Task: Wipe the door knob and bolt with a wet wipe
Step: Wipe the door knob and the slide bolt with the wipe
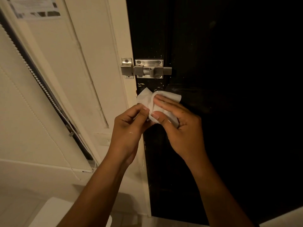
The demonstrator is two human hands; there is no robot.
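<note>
Forearms rise from the bottom edge of the view toward a dark door. Nearest the camera, the left hand is curled, its fingers closed in a pinch on the lower left edge of a white wet wipe. Just beside it, the right hand lies over the wipe with the thumb pressed on the near fold and the other fingers laid flat across the top, so the cloth is gripped between thumb and fingers. The wipe is bunched and spread against the door at knob height; a small glint of metal shows at its upper edge, but the door knob itself is hidden beneath the cloth and the right hand. Above the wipe, well clear of both hands, the steel bolt sits on the door, its bar slid left into the keeper screwed to the cream door frame. White flecks mark the dark paint around the bolt. Farther left, a window blind with a beaded cord hangs on the wall, and a paper notice is stuck high up.
</note>
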